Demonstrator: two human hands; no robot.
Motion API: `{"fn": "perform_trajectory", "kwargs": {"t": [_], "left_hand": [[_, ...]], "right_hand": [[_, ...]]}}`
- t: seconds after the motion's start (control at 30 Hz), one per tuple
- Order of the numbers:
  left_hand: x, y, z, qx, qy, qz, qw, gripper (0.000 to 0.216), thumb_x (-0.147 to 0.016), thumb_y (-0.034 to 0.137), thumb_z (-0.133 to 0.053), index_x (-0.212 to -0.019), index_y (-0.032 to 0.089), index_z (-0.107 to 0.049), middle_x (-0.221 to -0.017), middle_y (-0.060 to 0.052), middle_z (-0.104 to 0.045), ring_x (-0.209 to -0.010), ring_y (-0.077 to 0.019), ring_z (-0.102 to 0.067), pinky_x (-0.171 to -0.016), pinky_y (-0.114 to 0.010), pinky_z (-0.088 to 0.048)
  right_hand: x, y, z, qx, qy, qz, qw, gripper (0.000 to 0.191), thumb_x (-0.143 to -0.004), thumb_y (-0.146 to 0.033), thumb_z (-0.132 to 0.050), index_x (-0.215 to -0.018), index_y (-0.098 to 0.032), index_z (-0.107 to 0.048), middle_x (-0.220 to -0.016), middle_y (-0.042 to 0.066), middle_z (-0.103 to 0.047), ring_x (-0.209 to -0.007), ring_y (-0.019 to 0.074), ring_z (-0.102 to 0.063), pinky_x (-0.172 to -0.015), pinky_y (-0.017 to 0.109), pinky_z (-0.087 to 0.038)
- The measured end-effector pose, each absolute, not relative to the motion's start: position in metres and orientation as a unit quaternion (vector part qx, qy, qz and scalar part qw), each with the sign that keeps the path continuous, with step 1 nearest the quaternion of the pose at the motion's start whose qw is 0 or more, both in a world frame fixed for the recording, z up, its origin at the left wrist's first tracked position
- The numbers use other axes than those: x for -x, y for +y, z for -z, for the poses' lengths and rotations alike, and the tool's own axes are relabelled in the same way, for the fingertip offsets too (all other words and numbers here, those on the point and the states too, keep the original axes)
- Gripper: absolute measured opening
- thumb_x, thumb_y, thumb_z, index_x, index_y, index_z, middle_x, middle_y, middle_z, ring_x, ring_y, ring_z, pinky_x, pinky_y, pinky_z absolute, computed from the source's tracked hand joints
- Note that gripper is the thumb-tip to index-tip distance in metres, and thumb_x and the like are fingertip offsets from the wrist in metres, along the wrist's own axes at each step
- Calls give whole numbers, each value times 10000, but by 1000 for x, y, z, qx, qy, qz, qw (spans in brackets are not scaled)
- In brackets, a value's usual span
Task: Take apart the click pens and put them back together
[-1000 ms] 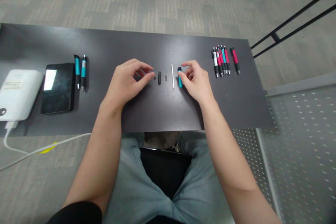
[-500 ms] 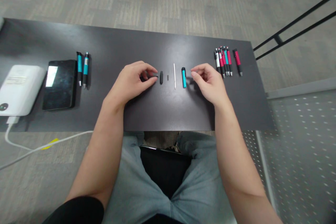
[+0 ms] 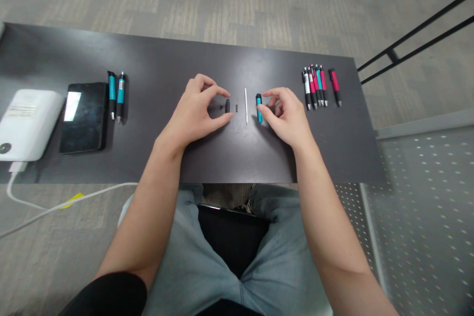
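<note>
My left hand [image 3: 202, 106] is open, its thumb and forefinger spread at the two ends of a short black pen grip [image 3: 227, 105]. A tiny dark piece [image 3: 221, 107] lies in the gap between those fingers. My right hand [image 3: 285, 111] is open too, with the thumb tip over or against a teal pen barrel [image 3: 258, 101] with a black clip; whether it touches I cannot tell. Its forefinger is beside the barrel's upper end. Between the hands lie a small spring-like dark piece [image 3: 236, 108] and a slim silvery pen refill [image 3: 246, 106], both apart from my fingers.
Several red, white and teal pens [image 3: 315, 88] lie at the right, with one red pen [image 3: 335, 87] apart. At the left are two teal pens [image 3: 121, 97], a black phone-like device [image 3: 84, 123] and a white power bank [image 3: 29, 123] with a cable [image 3: 92, 196]. The dark table [image 3: 237, 158] ends near my lap.
My left hand has moved right, its fingers spreading from the tiny piece to around the black grip. My right hand has moved left, up to the teal barrel.
</note>
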State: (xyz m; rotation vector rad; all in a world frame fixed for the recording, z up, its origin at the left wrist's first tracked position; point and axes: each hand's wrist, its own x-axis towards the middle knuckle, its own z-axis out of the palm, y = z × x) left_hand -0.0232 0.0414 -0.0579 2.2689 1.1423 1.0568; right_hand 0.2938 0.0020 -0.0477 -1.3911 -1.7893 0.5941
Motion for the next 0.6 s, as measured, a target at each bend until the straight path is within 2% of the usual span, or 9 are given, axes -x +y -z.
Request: {"fn": "perform_trajectory", "kwargs": {"t": [0.03,0.13,0.2,0.27,0.43,0.53,0.6], "left_hand": [[18,37,52,-814,411,-365,186,508,-881,567,-1096,-1286,322,-912,-1380,-132,-735,-1255,-399,-703,-1210,-595,-597],[-2,16,31,-836,448,-275,156,303,-1062,466,-973,-1331,336,-919,-1535,-153,-744,-1378,-426,-678,-1302,-657,-518],[-17,3,18,-841,469,-236,133,265,-1099,445,-942,-1341,339,-923,-1624,-164,-740,-1490,-476,-647,-1314,-694,-485],[-28,-5,12,-844,476,-214,127,275,-1117,468,-930,-1359,337,-922,-1630,-168,-756,-1527,-501,-639,-1314,-712,-470],[-35,-6,14,-823,512,-215,115,231,-1123,505,-923,-1207,292,-904,-1562,-181,-790,-1513,-518,-661,-1302,-718,-462],[-41,-9,17,-815,527,-216,104,276,-1117,533,-931,-1131,265,-869,-1539,-191,-793,-1513,-525,-663,-1290,-707,-470],[-49,-14,17,-811,538,-209,99,295,-1108,535,-943,-1127,253,-858,-1530,-200,-793,-1510,-532,-667,-1279,-701,-477]], "right_hand": [[-292,1,47,558,-704,-225,378,346,-1047,-454,-886,-1339,-296,-788,-1054,31,-742,-750,219,-588,-794,420,-555],[-286,-3,41,593,-711,-206,317,438,-1057,-412,-869,-1466,-308,-751,-987,18,-760,-816,267,-672,-804,416,-530],[-284,-6,36,603,-725,-202,267,420,-1071,-362,-836,-1480,-312,-759,-973,18,-780,-848,284,-705,-807,412,-509],[-284,-8,31,604,-733,-201,239,395,-1084,-316,-798,-1477,-311,-772,-961,20,-793,-856,290,-721,-812,412,-502],[-287,-7,31,598,-738,-200,240,394,-1100,-294,-765,-1493,-312,-770,-939,22,-802,-868,296,-744,-845,412,-544],[-289,-6,35,597,-731,-208,257,449,-1108,-288,-736,-1555,-313,-770,-927,22,-796,-859,293,-756,-824,403,-555],[-290,-4,37,593,-729,-214,268,399,-1109,-266,-713,-1493,-306,-812,-915,26,-792,-858,291,-761,-841,405,-577]]}}
